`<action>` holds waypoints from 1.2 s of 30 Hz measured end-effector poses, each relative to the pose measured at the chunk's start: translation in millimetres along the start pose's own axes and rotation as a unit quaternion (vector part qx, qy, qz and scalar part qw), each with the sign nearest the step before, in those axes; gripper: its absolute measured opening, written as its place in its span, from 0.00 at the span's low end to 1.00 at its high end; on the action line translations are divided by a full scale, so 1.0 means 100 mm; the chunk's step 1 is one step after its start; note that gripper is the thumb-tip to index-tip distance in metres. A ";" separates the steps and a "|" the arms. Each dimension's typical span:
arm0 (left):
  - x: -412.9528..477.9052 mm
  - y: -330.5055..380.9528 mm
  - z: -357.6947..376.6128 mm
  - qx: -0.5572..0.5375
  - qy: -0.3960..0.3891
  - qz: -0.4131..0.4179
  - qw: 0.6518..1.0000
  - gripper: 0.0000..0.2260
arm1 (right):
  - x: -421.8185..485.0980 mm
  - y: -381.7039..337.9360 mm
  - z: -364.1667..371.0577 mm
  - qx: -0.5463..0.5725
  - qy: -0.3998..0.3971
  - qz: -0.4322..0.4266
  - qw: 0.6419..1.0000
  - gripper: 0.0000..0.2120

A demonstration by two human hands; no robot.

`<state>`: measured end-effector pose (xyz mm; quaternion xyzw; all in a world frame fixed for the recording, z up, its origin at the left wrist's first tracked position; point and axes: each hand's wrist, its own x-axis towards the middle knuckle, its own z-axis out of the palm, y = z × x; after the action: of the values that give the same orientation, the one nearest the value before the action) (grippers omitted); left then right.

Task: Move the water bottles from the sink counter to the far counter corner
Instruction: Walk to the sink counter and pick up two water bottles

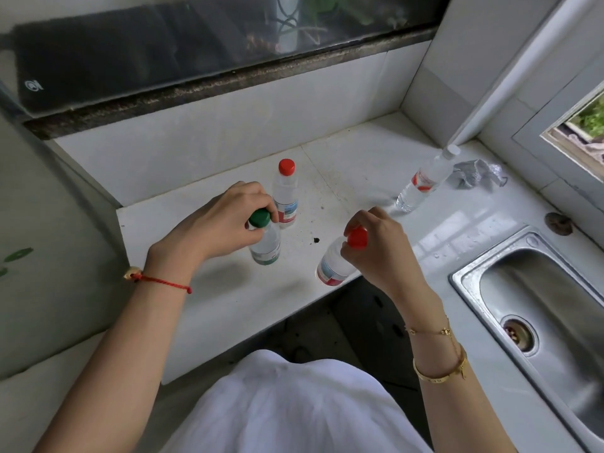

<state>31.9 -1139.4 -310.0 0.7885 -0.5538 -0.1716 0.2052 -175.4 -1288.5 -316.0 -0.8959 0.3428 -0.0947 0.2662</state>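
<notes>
I count four water bottles on the white bench (228, 299). My left hand (222, 223) has its fingers closed round the green-capped bottle (266, 246); just beyond stands a free red-capped bottle (286, 194). My right hand (379, 237) pinches the cap of the tilted red-capped bottle (333, 269) at the near edge. A white-capped bottle (425, 181) stands far right, beside a crumpled grey cloth (477, 173). Label writing is unreadable. The sink (536, 308) is cut off.

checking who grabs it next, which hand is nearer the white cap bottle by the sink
Right. The right hand, holding a red cap bottle, sits just below-left of the white cap bottle. The left hand grips the green cap bottle, farther left.
</notes>
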 end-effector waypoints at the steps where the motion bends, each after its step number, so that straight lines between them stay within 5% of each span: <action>1: 0.03 0.07 0.03 0.000 -0.004 0.009 1.000 0.14 | -0.06 0.03 -0.04 -0.002 0.004 0.004 1.000 0.10; 20: 0.36 1.28 0.57 -0.005 -0.113 0.200 0.973 0.10 | -1.16 0.64 -0.59 -0.047 0.130 0.136 0.981 0.06; 36: -0.10 1.54 0.82 0.031 -0.261 0.414 0.872 0.13 | -2.57 -0.02 0.01 0.006 0.274 0.336 0.901 0.06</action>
<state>-135.5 -1187.8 -300.9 0.4195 -0.8679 -0.2534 0.0808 -366.1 -1115.7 -312.0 -0.6644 0.6826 -0.2432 0.1830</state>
